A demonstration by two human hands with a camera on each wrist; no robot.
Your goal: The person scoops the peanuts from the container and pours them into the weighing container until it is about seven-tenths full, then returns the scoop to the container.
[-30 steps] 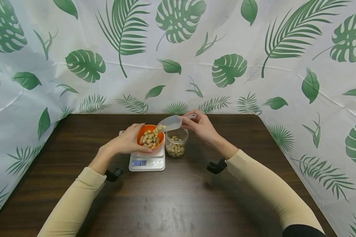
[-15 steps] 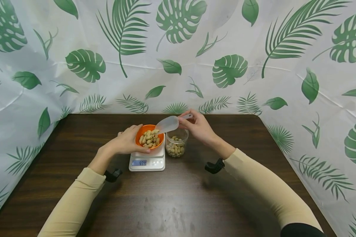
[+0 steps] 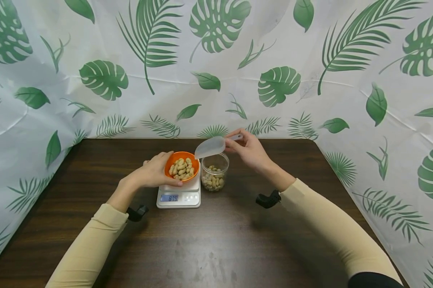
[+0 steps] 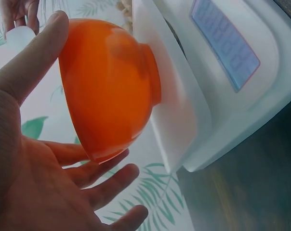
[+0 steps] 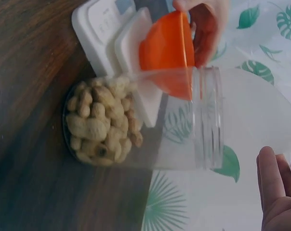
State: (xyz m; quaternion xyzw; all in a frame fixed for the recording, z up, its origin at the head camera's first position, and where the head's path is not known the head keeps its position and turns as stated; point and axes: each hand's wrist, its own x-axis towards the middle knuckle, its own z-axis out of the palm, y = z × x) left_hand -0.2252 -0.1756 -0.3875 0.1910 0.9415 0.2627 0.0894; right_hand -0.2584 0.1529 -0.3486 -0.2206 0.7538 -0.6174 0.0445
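Note:
An orange bowl (image 3: 182, 153) with peanuts (image 3: 181, 169) in it stands on a white kitchen scale (image 3: 179, 205) with a lit display. My left hand (image 3: 153, 172) holds the bowl at its rim, thumb on one side and fingers on the other, as the left wrist view shows. In my right hand (image 3: 251, 151) I grip the handle of a translucent scoop (image 3: 210, 147). Its tip is beside the bowl's right rim, and no peanuts show in it. Below the scoop, right of the scale, a clear jar (image 5: 210, 120) stands partly filled with peanuts (image 5: 99, 120).
All of this stands near the back of a dark wooden table (image 3: 209, 240). A white backdrop (image 3: 238, 60) with green leaves hangs close behind the table. Each wrist has a black camera mount (image 3: 268, 199) below it.
Peanuts have slid off the scoop into the bowl. The scoop then lifted away up and to the right with my right hand. The display number has changed; my left hand stays at the bowl.

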